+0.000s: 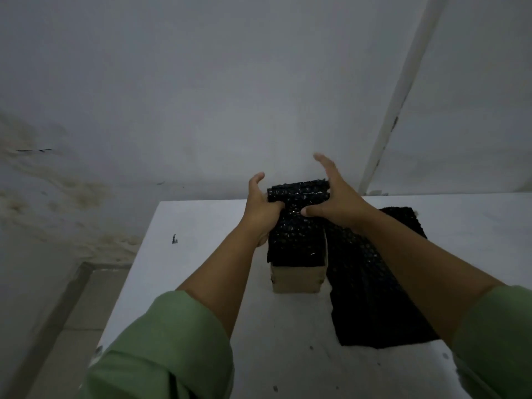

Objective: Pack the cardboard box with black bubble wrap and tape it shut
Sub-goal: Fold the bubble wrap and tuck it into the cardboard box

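Two hands work a folded wad of black bubble wrap (296, 226) down into the small brown cardboard box (298, 279), which stands mid-bench on the white bench (201, 254). The left hand (263, 211) has its grip clamped on the wad's nine o'clock edge; the right hand (334, 203) presses with the thumb, fingers spread apart. A second flat sheet of black bubble wrap (374, 283) lies touching the box at three o'clock. Pressing evenly at both sides should seat the wad below the rim so the flaps can close.
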